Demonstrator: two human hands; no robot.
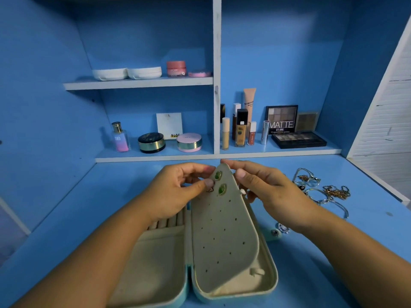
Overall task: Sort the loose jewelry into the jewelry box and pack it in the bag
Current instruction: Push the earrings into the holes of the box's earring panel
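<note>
L hand (178, 190): thumb + forefinger pinch a small earring (210, 189) at left edge of earring panel (222, 230); earring detail too small to tell.
R hand (266, 192): thumb in front, fingers behind, gripping panel's top corner; I hold panel tilted up off box.
Green earrings (220, 182): two, pinned near panel top, one above the other.
Jewelry box (155, 263): open flat on blue desk (66, 218), beige lining, ring rolls (169, 221) in left half by my L wrist.
Loose jewelry (327, 192): chains + bangles heaped on desk, right of R hand, apart from box.
Shelf behind: MATTE eyeshadow palette (282, 118), foundation bottle (240, 130), perfume bottle (120, 137).
</note>
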